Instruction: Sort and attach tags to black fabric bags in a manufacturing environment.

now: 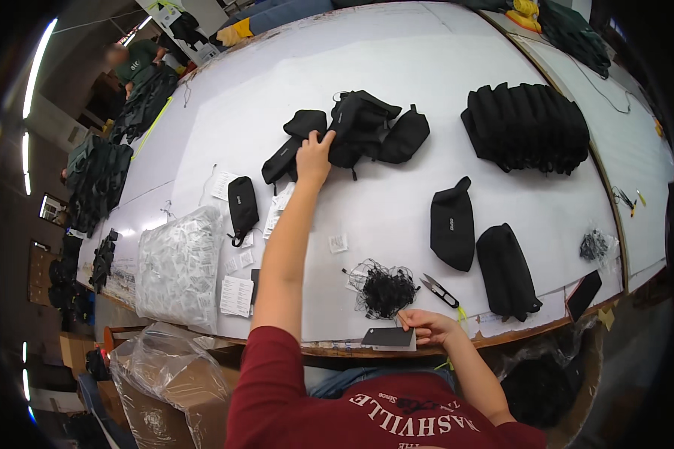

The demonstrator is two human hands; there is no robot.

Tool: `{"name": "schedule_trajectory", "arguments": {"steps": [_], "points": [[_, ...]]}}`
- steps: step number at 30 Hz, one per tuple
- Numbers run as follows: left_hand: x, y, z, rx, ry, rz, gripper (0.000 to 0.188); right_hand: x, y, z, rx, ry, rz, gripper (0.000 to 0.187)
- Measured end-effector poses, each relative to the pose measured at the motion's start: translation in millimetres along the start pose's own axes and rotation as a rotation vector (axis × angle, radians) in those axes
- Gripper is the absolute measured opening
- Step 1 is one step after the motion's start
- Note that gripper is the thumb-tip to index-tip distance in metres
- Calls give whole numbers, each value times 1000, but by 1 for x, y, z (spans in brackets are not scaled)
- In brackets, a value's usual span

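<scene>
My left hand (314, 159) reaches out to a loose pile of black zip pouches (363, 123), its fingers closed on the edge of one black pouch (283, 159). At the table's near edge, my right hand (431, 328) pinches black and white hang tags (388, 337) between thumb and fingers. A tangled heap of black tag strings (386, 290) lies just beyond that hand. Thread snips (442, 290) rest to the right of the strings. Two black pouches, one upright (452, 228) and one beside it (506, 271), lie right of centre.
A neat row of black pouches (528, 127) stands at the far right. On the left are a clear bag of small white packets (178, 269), a single pouch (242, 208) and printed cards (236, 296). Cardboard boxes (165, 389) sit below the table. Another person (136, 66) works at far left.
</scene>
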State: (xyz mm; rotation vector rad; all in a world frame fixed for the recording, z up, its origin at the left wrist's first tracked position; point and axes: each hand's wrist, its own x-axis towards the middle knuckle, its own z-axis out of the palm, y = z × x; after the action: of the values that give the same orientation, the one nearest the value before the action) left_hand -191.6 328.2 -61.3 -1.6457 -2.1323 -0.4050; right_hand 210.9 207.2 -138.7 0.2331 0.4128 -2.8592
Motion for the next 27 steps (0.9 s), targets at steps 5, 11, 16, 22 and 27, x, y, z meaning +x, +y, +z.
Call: {"name": "schedule_trajectory", "arguments": {"steps": [5,11,16,22,27], "points": [[-32,12,-84,-127,292,-81,54,-1,-8,18,-30,75,-24,14],[-127,60,-176,-75,183,-117,65,-2,-11,8,-35,35,-48,17],[-206,116,-187,-342,-362,-138,75,-1,-17,10,-50,84,-106,17],[-237,113,-205,-868,-184,-432,65,1,-15,16,-162,99,-202,19],[-271,99,-175,-723,49,-609,40,-1,-10,13,-153,68,-217,17]]}}
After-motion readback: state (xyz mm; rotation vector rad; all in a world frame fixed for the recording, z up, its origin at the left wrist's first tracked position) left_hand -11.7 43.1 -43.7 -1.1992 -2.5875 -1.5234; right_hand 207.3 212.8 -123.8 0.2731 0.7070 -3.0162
